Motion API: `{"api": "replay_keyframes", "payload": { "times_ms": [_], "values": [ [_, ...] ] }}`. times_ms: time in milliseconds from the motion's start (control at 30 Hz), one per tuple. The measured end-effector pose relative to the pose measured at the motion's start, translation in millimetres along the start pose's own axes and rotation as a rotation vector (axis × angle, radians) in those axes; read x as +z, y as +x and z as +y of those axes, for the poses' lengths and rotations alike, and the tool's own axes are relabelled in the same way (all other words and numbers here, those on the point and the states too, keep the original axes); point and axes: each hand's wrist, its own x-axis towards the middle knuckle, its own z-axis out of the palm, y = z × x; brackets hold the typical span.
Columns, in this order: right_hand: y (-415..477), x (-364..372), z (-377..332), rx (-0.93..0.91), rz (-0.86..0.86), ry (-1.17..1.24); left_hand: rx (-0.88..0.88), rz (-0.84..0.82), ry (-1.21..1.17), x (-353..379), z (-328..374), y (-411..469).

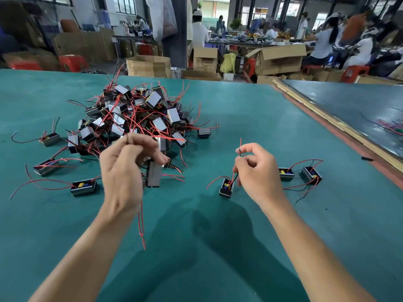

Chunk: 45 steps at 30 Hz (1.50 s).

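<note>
My right hand (255, 171) pinches the red and black wires of a small black box (226, 188) that hangs just above or rests on the green table (239, 127). My left hand (124, 171) is raised and pinches wires of another black box (153, 176) dangling below its fingers, and red wires trail down past the wrist. Behind my left hand lies a big pile of the same wired boxes (141, 114).
Single boxes lie at the left (84, 188) (46, 168) (50, 139), and two more sit right of my right hand (286, 174) (311, 175). A wooden strip (327, 118) edges the table on the right. Cardboard boxes, red stools and seated people fill the background.
</note>
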Motion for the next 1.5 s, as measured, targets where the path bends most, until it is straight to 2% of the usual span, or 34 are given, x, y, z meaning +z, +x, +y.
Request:
{"api": "replay_keyframes", "payload": {
  "times_ms": [67,167,233,333,400,467,533,667,700,733,800,900,967,1033,1233,1400,1500],
  "values": [
    [-0.5,0.0,-0.5,-0.002,-0.002,0.001,0.087,0.038,0.081,-3.4,1.2,2.2],
    [-0.7,0.5,-2.0,0.004,-0.01,0.01,0.145,-0.068,0.183,-1.7,0.8,-3.1],
    [-0.1,0.6,-1.9,0.014,-0.008,0.033,0.064,-0.17,0.188,3.0,0.3,-7.9],
    [0.7,0.6,-2.1,0.019,0.014,0.064,-0.199,-0.394,0.186,6.2,2.4,-9.8],
    [0.4,0.9,-2.1,0.011,0.043,0.066,-0.217,-0.617,0.535,3.9,0.8,-11.2],
    [0.4,0.7,-2.3,-0.01,0.095,0.067,-0.001,-0.756,0.968,4.6,-5.2,-16.3],
    [0.7,-0.5,-3.4,-0.041,0.158,0.065,0.2,-0.674,1.051,8.7,-2.1,-22.4],
    [1.1,-2.5,-4.9,-0.101,0.23,0.051,0.42,-0.258,0.961,1.0,12.2,-9.5],
    [0.9,-1.8,-4.8,-0.109,0.225,0.037,0.439,-0.216,0.941,-2.3,13.0,-6.5],
    [0.3,-0.7,-4.7,-0.113,0.206,0.022,0.437,-0.242,0.918,-3.7,13.0,-5.5],
    [-1.0,2.3,-3.8,-0.108,0.135,0.002,0.399,-0.437,0.901,1.5,10.6,-11.7],
    [-3.1,5.7,-2.9,-0.086,0.035,-0.036,0.236,-0.865,0.988,15.5,-8.0,-30.7],
    [-3.3,5.6,-3.0,-0.084,0.018,-0.063,0.163,-1.001,1.026,18.4,-22.6,-40.1],
    [-2.8,4.4,-4.0,-0.066,-0.004,-0.058,0.13,-0.974,0.999,17.1,-28.3,-41.5],
    [-3.0,4.9,-7.1,0.024,-0.067,0.024,0.155,-0.668,0.919,11.7,-24.1,-28.5],
    [-3.6,7.0,-6.9,0.049,-0.104,0.113,-0.024,-0.647,0.924,9.5,-19.8,-28.1],
    [-2.6,6.8,-6.0,0.064,-0.107,0.126,-0.071,-0.644,0.885,10.4,-18.1,-27.0]
  ]
}}
